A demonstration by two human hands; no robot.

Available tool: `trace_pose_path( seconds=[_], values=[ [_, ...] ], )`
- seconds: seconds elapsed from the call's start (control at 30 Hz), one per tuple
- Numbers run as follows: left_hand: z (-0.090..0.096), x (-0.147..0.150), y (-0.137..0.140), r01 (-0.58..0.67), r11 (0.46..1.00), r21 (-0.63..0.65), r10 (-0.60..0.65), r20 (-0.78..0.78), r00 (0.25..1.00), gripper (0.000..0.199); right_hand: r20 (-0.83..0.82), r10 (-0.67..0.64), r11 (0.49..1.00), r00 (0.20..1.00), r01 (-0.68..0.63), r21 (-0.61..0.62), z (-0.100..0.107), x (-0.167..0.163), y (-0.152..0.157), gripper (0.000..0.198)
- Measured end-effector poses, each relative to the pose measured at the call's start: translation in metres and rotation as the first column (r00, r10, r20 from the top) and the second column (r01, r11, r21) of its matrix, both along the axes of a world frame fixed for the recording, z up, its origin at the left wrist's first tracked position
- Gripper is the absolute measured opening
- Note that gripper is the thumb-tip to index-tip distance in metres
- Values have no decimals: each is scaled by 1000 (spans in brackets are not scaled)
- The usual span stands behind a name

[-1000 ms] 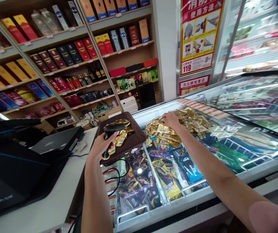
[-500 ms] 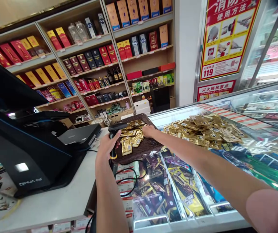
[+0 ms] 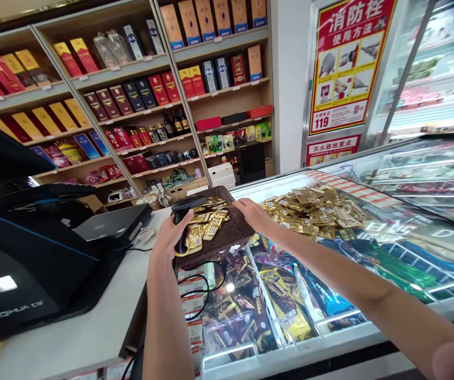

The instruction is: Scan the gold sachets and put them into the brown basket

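My left hand (image 3: 167, 236) is wrapped around the handle of a black barcode scanner (image 3: 187, 203), holding it over the left side of a dark brown woven basket (image 3: 233, 232). Several gold foil packets (image 3: 211, 226) lie in that basket, partly hidden by the scanner. Over the basket's right side is my right hand (image 3: 254, 215), fingers stretched toward the left and nothing visible in them. Just to its right, a large pile of similar gold packets (image 3: 316, 211) is spread on the glass freezer top (image 3: 243, 184).
At the left a black checkout terminal (image 3: 25, 274) stands on a white counter (image 3: 104, 311). The scanner's black cable (image 3: 207, 295) loops over the freezer's front. Bagged ice creams (image 3: 286, 306) show through the glass. Shelves of boxes (image 3: 132, 97) line the back wall.
My right hand has lifted away from the packets in the basket to its right side, and its fingers have straightened. The left hand keeps the scanner. The whole view has shifted slightly.
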State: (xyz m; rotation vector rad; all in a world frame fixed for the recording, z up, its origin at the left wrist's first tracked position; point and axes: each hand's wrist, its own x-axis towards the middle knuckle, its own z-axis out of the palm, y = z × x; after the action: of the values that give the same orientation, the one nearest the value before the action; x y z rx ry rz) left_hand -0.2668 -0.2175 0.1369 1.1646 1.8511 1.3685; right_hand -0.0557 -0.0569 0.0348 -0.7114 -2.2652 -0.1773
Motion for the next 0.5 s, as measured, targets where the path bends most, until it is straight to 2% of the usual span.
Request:
trace_pose_path(
  seconds=[0.1,0.17,0.27,0.37,0.5],
  values=[
    [1,23,6,101,995,-9,-101,43,994,62,-128,125,985,984,-108,137,-19,36,3,44],
    [-1,37,11,168,986,-12,-167,66,984,60,-195,154,972,969,-112,209,-32,54,8,41],
    [-6,56,17,244,969,-36,-242,49,969,55,-300,143,969,943,-72,236,-44,71,17,40],
    [-9,68,21,278,958,-68,-278,9,961,52,-387,143,968,911,-47,246,-48,76,26,40],
    [-11,72,21,260,964,-60,-263,-50,963,51,-436,163,957,885,-34,287,-45,77,40,40]
  ],
)
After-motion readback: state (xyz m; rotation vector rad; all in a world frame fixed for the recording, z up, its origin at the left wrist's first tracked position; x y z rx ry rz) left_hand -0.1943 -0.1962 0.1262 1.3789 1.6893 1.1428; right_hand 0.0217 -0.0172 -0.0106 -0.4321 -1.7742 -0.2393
